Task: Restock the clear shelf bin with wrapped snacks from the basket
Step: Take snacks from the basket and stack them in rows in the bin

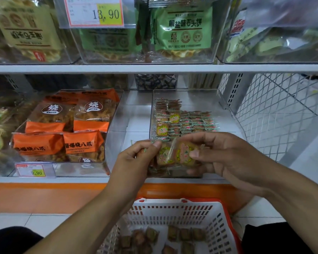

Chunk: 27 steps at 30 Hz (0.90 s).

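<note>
Both hands — left hand (136,158), right hand (226,156) — pinched wrapped snacks (174,154) at the clear bin (226,107)'s front edge, centre frame; bin's right half lay bare

Price tags (95,12) (33,170) — 13.90 upper, 9.90 lower.

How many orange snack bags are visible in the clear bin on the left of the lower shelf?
4. Back-left bag, back-right bag, front-left bag and front-right bag, all in the left clear bin. More bags may lie hidden underneath.
</note>
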Tool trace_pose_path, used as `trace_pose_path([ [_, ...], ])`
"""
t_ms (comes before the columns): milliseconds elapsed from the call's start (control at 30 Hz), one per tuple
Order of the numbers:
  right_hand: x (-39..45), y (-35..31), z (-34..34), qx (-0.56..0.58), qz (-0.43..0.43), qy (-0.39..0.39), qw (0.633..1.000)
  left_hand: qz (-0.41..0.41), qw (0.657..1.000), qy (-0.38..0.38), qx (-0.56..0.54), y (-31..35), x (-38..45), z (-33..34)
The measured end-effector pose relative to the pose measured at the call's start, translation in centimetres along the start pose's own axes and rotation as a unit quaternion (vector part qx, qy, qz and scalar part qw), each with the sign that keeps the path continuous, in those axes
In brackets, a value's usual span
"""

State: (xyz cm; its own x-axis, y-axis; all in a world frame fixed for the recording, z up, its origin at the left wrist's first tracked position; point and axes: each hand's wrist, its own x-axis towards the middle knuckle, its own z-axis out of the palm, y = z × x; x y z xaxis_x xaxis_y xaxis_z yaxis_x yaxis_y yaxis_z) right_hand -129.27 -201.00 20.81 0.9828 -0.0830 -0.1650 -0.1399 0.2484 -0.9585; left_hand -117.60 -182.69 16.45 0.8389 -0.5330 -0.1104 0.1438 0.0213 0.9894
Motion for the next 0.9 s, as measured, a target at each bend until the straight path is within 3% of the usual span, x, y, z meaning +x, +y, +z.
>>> trace_pose_path([
  [100, 0.2, 0.2, 0.1, -0.114, -0.010, 0.026, 0.993, -0.002, 1.000, -0.023, 0.008, -0.4, 0.2, -0.1],
  [200, 0.7, 0.9, 0.3, -0.128, 0.012, 0.071, 0.989, 0.006, 0.998, -0.054, 0.024, -0.7, 0.3, -0.1],
  [333, 1.2, 1.3, 0.4, -0.132, 0.046, 0.018, 0.990, 0.026, 0.995, -0.080, 0.045, -0.8, 0.1, 0.1],
  [533, 1.9, 0.0, -0.5, -0.230, 0.051, -0.007, 0.972, 0.020, 0.998, -0.054, 0.036, -0.2, 0.1, 0.8],
  [667, 3.2, -2.9, -2.6, -0.246, 0.033, 0.025, 0.969, 0.010, 1.000, -0.026, 0.011, 0.4, 0.8, 1.2],
  [733, 4.8, -3.4, -3.7, -0.338, 0.029, 0.086, 0.937, 0.023, 0.999, -0.006, 0.022, 0.2, 1.1, 1.7],
  [833, 8.3, -3.0, -4.9, -0.528, 0.048, 0.163, 0.832, 0.027, 1.000, 0.007, -0.004, -0.3, 1.3, 2.6],
  [867, 9.5, -2.6, -5.0, -0.557, 0.053, 0.165, 0.812, 0.027, 1.000, 0.005, -0.015, -0.3, 1.3, 2.9],
  [900, 10.7, -2.0, -5.2, -0.547, 0.058, 0.161, 0.819, 0.027, 0.999, 0.006, -0.018, -0.4, 1.4, 3.3],
])
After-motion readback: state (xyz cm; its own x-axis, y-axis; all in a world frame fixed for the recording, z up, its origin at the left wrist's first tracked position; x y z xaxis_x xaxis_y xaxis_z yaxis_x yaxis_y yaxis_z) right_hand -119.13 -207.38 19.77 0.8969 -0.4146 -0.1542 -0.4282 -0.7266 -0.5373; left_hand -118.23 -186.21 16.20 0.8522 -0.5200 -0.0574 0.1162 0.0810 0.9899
